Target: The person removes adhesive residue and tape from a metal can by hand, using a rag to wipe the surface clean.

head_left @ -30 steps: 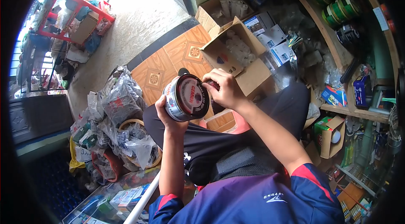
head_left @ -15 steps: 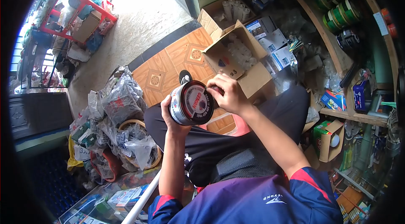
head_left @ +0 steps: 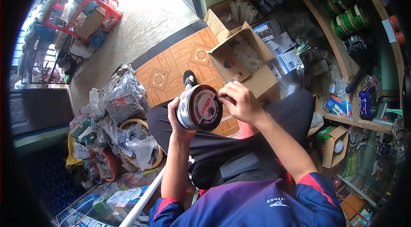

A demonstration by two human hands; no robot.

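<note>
A round tin [head_left: 200, 108] with a white printed side and a dark red and black labelled lid is tilted above my lap. My left hand [head_left: 179, 121] wraps round its side from the left and below. At the lid's upper right edge is my right hand [head_left: 239, 98], its fingers pinched together. Whatever those fingers hold, if anything, is too small and hidden to make out.
An open cardboard box [head_left: 235, 62] with clear plastic items stands ahead on the tiled floor [head_left: 171, 71]. Wrapped goods and a basket [head_left: 160, 158] are at left. Wooden shelves [head_left: 359, 118] with cans are at right, a white pole [head_left: 143, 201] at lower left.
The tin and both hands sit slightly farther right and lower in the view. My right hand's fingers remain at the lid's edge, with the hand turned a little.
</note>
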